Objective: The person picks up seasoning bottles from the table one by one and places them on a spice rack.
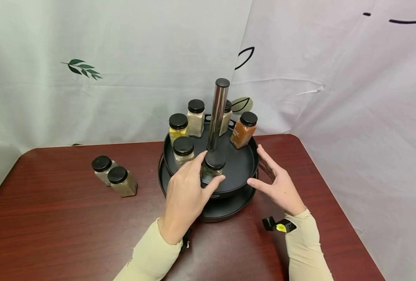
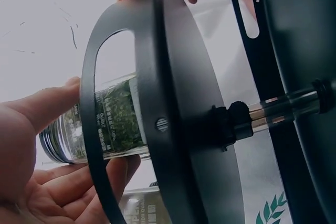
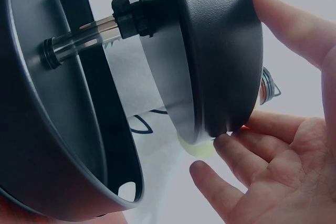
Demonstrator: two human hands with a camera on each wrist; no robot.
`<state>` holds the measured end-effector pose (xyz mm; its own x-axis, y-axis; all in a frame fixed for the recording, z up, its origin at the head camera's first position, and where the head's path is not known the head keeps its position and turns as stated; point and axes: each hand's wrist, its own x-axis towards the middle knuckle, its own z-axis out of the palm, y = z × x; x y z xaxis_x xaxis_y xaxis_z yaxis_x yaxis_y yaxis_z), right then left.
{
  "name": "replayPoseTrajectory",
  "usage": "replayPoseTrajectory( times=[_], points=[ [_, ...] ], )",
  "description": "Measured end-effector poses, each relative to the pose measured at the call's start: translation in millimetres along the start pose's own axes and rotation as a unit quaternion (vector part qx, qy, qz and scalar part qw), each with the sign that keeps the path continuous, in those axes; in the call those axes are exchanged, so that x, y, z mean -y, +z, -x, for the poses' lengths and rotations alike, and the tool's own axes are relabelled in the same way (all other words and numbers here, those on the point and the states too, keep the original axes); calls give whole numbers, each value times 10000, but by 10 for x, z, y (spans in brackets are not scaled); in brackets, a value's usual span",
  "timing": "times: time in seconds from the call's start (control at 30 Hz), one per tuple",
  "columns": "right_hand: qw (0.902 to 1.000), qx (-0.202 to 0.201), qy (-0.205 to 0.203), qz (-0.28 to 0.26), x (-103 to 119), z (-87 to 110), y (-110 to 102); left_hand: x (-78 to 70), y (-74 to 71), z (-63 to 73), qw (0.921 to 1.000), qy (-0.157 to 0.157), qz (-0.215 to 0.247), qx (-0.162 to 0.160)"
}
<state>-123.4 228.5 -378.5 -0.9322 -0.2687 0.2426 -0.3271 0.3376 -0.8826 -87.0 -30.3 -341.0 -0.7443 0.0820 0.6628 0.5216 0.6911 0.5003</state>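
Observation:
My left hand (image 1: 186,191) grips a spice jar of green herbs (image 2: 123,116) with a black lid, thumb on one side and fingers on the other. This jar stands upright at the front of the upper tier (image 1: 241,166) of a black two-tier rotating rack. At the rack's right side, my right hand (image 1: 281,189) spreads its thumb and fingers against the upper tier's outer rim, as the right wrist view shows. Other black-lidded jars share that tier: a yellow jar (image 1: 177,132), an orange jar (image 1: 243,132) and several pale ones, including a front-left jar (image 1: 183,154).
A shiny metal post (image 1: 217,117) rises from the rack's middle. Beneath the upper tier, the lower tier (image 1: 225,210) juts out toward the front. Two more jars, one pale (image 1: 104,175) and one greyish-brown (image 1: 125,185), stand on the reddish wooden table (image 1: 53,218) to the left.

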Motion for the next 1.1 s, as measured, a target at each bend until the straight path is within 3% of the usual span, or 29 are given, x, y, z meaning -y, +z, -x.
replayPoseTrajectory(
  times=[0.37,0.7,0.87,1.1],
  points=[
    [10000,-12,7,13,6,-4,4,-1,55,12,9992,163,-242,-271],
    [10000,-3,31,20,10,-2,0,9,35,29,9994,86,-284,-199],
    [10000,2,39,8,12,0,-1,22,-42,56,9993,94,-310,-192],
    [9998,-36,48,178,19,4,-11,119,-260,116,9992,264,-237,-194]
  ],
)
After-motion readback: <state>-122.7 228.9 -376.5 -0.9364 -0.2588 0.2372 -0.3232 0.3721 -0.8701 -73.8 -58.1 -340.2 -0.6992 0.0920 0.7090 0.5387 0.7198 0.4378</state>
